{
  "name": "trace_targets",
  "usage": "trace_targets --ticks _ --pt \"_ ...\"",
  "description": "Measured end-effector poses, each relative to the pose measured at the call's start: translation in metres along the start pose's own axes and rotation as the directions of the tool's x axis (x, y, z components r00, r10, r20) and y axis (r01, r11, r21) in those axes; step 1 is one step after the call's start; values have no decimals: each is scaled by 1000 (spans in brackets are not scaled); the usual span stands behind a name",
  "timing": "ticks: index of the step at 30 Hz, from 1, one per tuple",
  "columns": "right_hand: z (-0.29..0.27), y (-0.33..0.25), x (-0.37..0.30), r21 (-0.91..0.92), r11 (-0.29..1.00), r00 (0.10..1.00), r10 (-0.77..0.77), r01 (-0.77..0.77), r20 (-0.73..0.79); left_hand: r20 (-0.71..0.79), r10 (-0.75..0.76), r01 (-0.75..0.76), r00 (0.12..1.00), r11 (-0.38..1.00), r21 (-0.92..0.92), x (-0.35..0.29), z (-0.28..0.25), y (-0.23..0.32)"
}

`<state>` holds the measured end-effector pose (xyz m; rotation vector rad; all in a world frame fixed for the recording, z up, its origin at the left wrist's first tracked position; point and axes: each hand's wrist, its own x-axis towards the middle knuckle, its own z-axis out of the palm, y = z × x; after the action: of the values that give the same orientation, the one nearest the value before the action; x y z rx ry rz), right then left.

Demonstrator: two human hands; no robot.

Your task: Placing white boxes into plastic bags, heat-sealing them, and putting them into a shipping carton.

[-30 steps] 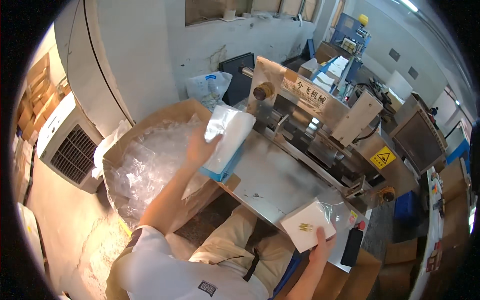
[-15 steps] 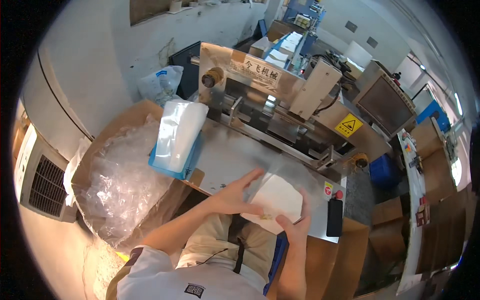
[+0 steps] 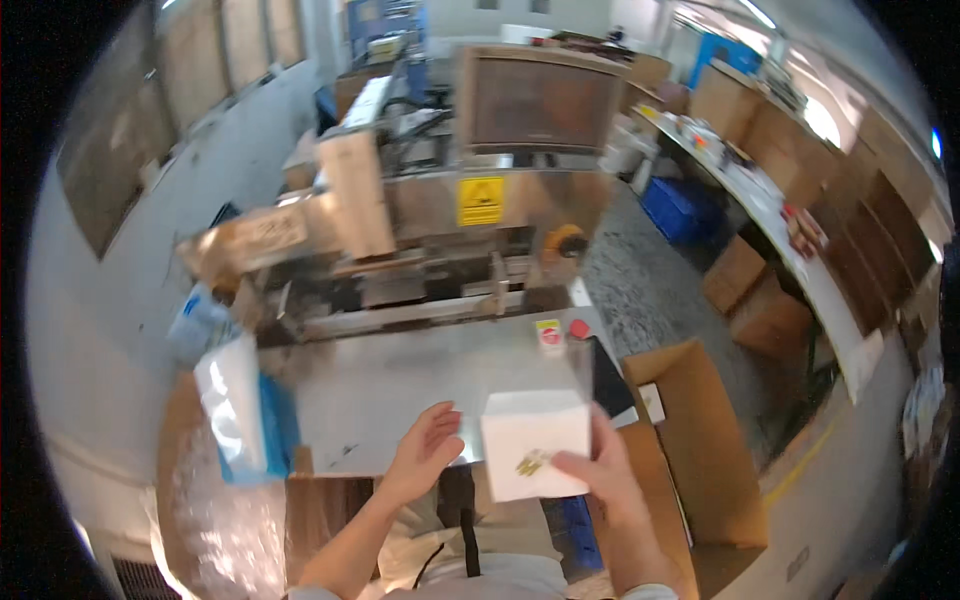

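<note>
A factory workshop, by its machine (image 3: 425, 205) (the yellow sign (image 3: 481, 201) on it shows a warning triangle), metal table (image 3: 380, 380), open cartons (image 3: 770, 322), long cluttered bench (image 3: 770, 225), blue bin (image 3: 682, 208) and stained floor (image 3: 630, 275).

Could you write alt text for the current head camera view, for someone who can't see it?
A person's right hand holds a white packet with gold print near a metal worktable, the left hand open and empty beside it. Behind stands a machine with a yellow warning sign; open cardboard boxes flank the table.
</note>
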<state>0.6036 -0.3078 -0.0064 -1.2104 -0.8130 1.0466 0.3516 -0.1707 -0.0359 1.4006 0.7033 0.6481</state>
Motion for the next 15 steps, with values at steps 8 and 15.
trace_targets --ticks 8,15 --pt "-215 -72 108 -161 944 767 -328 288 -551 168 141 -186 976 124 975 39 52 -35" --pt "-328 -38 342 -142 961 742 -274 238 -611 184 15 -182 983 -60 981 51 57 -44"
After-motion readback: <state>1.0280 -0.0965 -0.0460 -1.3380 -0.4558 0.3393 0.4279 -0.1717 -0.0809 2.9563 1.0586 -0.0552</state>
